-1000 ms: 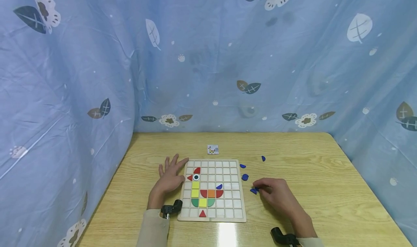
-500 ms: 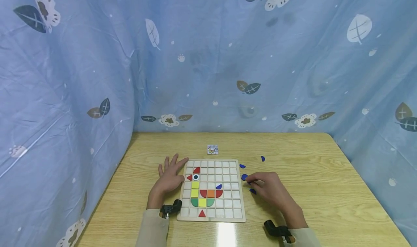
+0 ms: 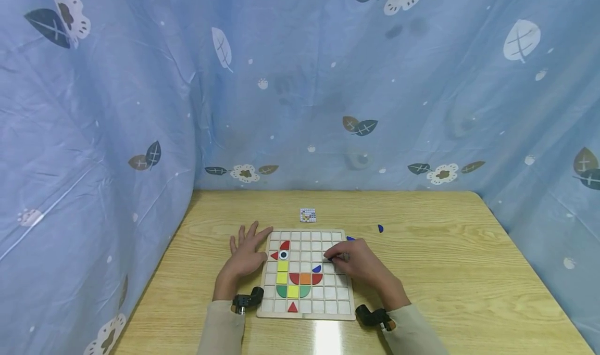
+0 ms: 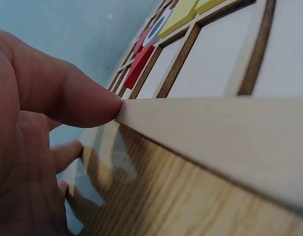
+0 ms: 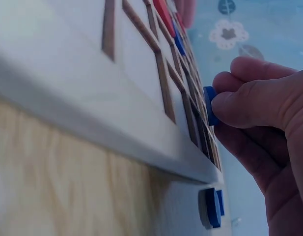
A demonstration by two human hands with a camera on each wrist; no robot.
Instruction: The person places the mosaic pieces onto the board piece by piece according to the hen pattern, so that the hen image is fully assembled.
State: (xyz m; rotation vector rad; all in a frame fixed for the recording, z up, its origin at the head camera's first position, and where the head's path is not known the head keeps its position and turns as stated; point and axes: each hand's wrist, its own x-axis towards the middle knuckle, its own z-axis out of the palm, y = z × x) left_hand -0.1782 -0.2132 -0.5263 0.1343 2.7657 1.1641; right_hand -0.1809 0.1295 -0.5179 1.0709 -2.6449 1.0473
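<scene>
A wooden grid board (image 3: 307,317) lies on the table, with red, yellow, green and orange tiles (image 3: 305,278) set in its squares and a round eye tile (image 3: 283,255). My left hand (image 3: 241,261) rests at its left edge, fingers spread; in the left wrist view a fingertip touches the frame. Over the board's right half, my right hand (image 3: 361,261) pinches a small blue tile (image 5: 209,105) between thumb and fingers. Left of and below those fingertips, a blue half-circle tile (image 3: 317,268) sits on the board. My right hand hides part of the board's right edge.
Behind the board lies a small printed card (image 3: 308,215). One blue half-circle (image 3: 380,228) is on the table to the back right; another blue tile (image 3: 350,238) by the board's right edge is partly covered. A blue patterned curtain (image 3: 300,84) surrounds the table.
My right hand has picked up a blue tile from the table right of the board and moved left and away from me, over the squares. My left hand stays at the edge.
</scene>
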